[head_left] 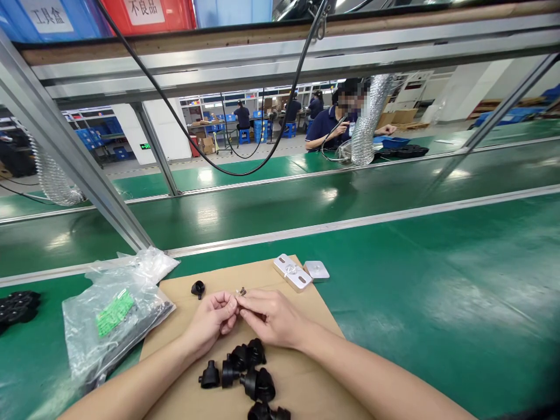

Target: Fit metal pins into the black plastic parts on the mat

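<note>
Over a brown cardboard sheet [301,385], my left hand [213,321] and my right hand [270,317] meet fingertip to fingertip. Both are closed in a pinch on something too small to make out. Just beyond the fingertips lies a little cluster of tiny dark parts [242,290]. A single black plastic cap [198,288] sits on the cardboard to the left of my hands. Several more black plastic caps [245,370] are heaped on the cardboard between my forearms.
Two silver metal blocks [300,273] rest at the cardboard's far edge. A clear plastic bag with a green label [114,312] lies to the left, and black parts [17,306] sit at the far left edge. A seated person [335,122] works beyond the green conveyor belt [394,198].
</note>
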Available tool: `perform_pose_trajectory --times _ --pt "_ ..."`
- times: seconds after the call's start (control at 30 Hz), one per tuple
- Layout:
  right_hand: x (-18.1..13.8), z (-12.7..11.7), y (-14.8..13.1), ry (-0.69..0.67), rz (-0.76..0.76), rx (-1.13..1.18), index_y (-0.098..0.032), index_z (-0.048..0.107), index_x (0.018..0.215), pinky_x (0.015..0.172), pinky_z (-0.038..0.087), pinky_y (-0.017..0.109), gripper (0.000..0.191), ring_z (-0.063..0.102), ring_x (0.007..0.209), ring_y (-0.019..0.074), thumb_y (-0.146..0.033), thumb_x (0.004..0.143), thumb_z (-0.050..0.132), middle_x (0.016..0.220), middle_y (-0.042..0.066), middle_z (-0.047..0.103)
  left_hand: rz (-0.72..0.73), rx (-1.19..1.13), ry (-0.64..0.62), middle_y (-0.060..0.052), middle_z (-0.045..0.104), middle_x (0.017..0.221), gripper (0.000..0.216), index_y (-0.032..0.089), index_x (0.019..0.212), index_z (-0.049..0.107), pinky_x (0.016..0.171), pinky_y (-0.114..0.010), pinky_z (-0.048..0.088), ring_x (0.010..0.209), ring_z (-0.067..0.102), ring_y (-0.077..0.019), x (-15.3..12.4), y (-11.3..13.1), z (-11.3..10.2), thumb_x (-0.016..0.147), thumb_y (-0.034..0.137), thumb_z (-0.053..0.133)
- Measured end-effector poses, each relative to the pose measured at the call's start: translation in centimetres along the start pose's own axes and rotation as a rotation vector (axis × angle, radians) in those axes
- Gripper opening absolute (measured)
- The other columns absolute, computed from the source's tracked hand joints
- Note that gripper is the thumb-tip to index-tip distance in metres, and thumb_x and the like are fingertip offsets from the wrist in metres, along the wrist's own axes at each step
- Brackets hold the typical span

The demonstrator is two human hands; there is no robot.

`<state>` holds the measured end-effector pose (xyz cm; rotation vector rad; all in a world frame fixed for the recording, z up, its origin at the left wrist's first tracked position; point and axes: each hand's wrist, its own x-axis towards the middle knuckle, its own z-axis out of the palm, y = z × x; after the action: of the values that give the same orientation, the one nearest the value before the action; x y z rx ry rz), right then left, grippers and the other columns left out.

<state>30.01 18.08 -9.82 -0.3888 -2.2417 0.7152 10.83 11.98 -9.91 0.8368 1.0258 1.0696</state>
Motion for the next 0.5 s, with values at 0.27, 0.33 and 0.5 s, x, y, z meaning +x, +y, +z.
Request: perform_pose_trajectory --times 0.27,0.33,0.5 --pt "0.31 -0.91 0.16 -0.047 0.050 0.195 -0.020 0.073 0.120 0.062 0.042 0.021 0.028 0.052 0.066 0.0099 -0.021 0.099 0.055 0.077 0.002 0.061 -0.016 -0.008 -0.061 0.004 0.047 0.049 0.038 0.015 0.075 0.055 0.044 -0.021 0.017 0.042 0.030 -0.0055 -0.06 0.37 0.01 0.087 0.044 0.077" --pt "0.25 -0.83 0.22 -0.054 0.033 0.182 -0.020 0.072 0.122 0.063 0.042 0.021 0.030 0.052 0.066 0.0101 -0.021 0.099 0.054 0.078 0.002 0.061 -0.031 -0.015 -0.071 0.004 0.047 0.049 0.038 0.015 0.074 0.055 0.044 -0.021 0.016 0.042 0.029 -0.0056 -0.07 0.57 -0.01 0.086 0.044 0.077" --pt "0.32 -0.86 0.12 -0.063 -0.042 0.098 -0.017 0.073 0.114 0.066 0.045 0.023 0.026 0.055 0.069 0.0115 -0.019 0.098 0.052 0.082 0.004 0.063 -0.046 -0.023 -0.079 0.003 0.048 0.049 0.040 0.015 0.073 0.054 0.045 -0.022 0.016 0.042 0.030 -0.0060 -0.14 0.79 -0.08 0.085 0.044 0.078"
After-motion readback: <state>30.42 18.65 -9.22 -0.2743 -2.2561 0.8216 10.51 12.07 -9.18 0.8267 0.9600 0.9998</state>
